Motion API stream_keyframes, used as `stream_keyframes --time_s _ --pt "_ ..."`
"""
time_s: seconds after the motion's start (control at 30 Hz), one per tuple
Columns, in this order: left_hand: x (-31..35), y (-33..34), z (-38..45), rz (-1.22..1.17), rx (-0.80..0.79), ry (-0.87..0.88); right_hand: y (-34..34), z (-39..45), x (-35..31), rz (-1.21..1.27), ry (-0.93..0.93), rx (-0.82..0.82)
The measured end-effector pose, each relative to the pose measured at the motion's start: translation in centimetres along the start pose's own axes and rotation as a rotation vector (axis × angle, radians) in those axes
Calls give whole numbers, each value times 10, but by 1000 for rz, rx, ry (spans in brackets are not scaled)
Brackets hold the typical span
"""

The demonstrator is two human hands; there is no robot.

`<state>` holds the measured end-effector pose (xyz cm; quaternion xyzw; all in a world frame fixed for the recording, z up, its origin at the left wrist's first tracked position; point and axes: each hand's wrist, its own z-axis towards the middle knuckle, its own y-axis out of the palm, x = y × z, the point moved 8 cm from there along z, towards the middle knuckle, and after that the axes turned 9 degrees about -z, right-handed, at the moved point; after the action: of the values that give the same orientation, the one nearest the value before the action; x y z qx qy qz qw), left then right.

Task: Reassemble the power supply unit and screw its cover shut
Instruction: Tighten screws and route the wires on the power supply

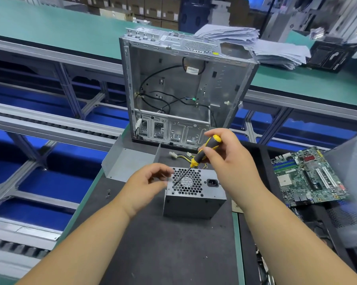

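Both hands: R hand (224, 159) grips screwdriver (202, 155) on PSU (194, 194).

Green workbench (50, 27), aluminium conveyor frame (50, 124), stacked cartons (152, 9)

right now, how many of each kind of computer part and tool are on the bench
power supply unit: 1
computer case: 1
motherboard: 1
bent metal cover: 1
screwdriver, in the right hand: 1
total: 5
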<state>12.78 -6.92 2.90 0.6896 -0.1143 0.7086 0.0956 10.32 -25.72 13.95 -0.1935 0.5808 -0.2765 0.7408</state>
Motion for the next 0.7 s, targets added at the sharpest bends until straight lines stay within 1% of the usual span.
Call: stream_keyframes --time_s 0.1,0.2,0.3,0.43,0.7 --pt "4 2 -3 213 -62 75 10 -3 -12 -139 -36 -88" --pt "9 6 -6 300 -127 140 16 -5 -21 -203 -89 -112" --pt "12 9 -8 332 -159 179 19 -6 -23 -242 -93 -126" --pt "11 11 -8 334 -180 187 21 -5 -27 -289 -110 -168" --pt "2 11 -4 336 -127 149 30 -2 -62 -404 -284 -416"
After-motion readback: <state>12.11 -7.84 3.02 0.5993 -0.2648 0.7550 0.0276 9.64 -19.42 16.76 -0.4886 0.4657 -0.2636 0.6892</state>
